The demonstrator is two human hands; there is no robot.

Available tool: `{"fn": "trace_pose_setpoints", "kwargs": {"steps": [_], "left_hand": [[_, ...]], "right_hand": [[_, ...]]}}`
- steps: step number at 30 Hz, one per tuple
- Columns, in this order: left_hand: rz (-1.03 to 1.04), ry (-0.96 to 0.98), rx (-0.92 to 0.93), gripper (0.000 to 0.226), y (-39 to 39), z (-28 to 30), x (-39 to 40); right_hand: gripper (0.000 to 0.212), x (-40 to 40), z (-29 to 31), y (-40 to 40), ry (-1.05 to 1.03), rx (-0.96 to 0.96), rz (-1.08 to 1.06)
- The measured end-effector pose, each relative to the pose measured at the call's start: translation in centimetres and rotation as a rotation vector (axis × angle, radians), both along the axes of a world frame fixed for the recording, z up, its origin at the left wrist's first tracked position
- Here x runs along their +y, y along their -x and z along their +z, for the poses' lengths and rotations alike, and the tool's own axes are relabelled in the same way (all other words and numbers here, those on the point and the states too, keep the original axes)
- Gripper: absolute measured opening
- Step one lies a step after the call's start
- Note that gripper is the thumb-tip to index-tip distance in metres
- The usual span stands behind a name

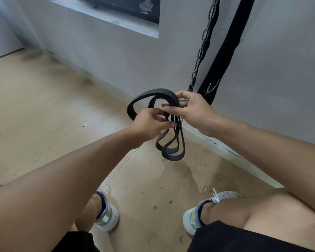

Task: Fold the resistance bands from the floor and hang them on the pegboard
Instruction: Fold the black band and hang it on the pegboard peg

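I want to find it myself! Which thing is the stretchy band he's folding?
Look at the grey wall where a black chain and a wide black strap hang. Just in front, the left hand and right hand hold the resistance band above the floor. It alone is thin, rubbery and coiled in loops.

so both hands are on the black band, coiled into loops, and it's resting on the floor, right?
Not quite. Both the left hand and right hand hold the black band, coiled into loops, but it hangs in the air above the floor, not resting on it. The head view shows this.
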State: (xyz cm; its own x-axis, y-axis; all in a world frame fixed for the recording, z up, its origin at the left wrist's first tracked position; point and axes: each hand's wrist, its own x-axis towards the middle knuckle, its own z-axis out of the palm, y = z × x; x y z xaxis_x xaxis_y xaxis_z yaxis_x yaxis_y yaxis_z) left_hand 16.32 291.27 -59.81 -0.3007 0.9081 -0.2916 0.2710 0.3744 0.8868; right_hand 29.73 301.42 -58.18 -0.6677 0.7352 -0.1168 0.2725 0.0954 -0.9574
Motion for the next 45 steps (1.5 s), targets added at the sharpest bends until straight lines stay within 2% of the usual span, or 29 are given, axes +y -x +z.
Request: {"fn": "trace_pose_setpoints", "kwargs": {"steps": [5,11,15,17,19,22,25,27,30,33,36,38,41,43,45], "left_hand": [[-0.034,-0.069,0.020,0.041,-0.1,-0.2,0.2],[-0.093,-0.108,-0.232,0.035,-0.5,-0.3,0.3],[-0.078,-0.116,-0.276,0.034,-0.7,-0.3,0.4],[-0.046,-0.107,-0.209,0.030,-0.7,-0.2,0.4],[-0.026,-0.107,-0.067,0.023,-0.7,0.1,0.5],[-0.037,-0.098,0.271,0.016,-0.4,0.5,0.6],[-0.071,-0.037,0.544,0.010,0.4,1.2,0.4],[-0.097,-0.014,0.591,0.008,0.9,1.4,0.3],[-0.105,0.001,0.582,0.004,1.7,1.7,0.1],[-0.148,0.037,0.495,0.002,2.1,1.8,-0.1],[-0.157,0.056,0.425,0.008,2.2,2.1,-0.1],[-0.223,0.069,0.380,0.015,2.3,2.4,-0.2],[-0.321,0.064,0.375,0.015,2.4,2.6,-0.5],[-0.336,0.060,0.384,0.014,2.5,2.7,-0.6],[-0.335,0.054,0.376,0.016,2.8,2.7,-0.6]], "right_hand": [[0.022,-0.1,0.2,-0.3,0.013,-0.014,0.051],[0.021,0.3,0.2,-0.6,0.147,0.079,0.016],[0.046,0.2,-0.2,-0.4,0.248,0.129,-0.052],[0.044,0.1,-0.7,-0.3,0.315,0.136,-0.071],[0.036,0.2,-1.3,-0.3,0.344,0.100,-0.088],[0.019,0.5,-1.9,-0.3,0.425,0.047,-0.103],[0.018,0.4,-2.2,-0.4,0.495,-0.054,-0.087],[0.021,0.3,-2.3,-0.6,0.478,-0.161,-0.044],[0.053,0.1,-2.2,-1.0,0.396,-0.364,0.041],[0.068,0.1,-2.0,-1.2,0.224,-0.491,0.082],[0.065,0.3,-1.7,-1.3,-0.072,-0.474,0.008],[0.060,0.9,-1.4,-1.5,-0.264,-0.397,-0.018],[0.055,1.3,-1.4,-1.9,-0.230,-0.301,0.177],[0.053,1.2,-1.9,-2.1,-0.128,-0.312,0.370],[0.043,1.0,-2.3,-2.2,-0.118,-0.340,0.469]]}}
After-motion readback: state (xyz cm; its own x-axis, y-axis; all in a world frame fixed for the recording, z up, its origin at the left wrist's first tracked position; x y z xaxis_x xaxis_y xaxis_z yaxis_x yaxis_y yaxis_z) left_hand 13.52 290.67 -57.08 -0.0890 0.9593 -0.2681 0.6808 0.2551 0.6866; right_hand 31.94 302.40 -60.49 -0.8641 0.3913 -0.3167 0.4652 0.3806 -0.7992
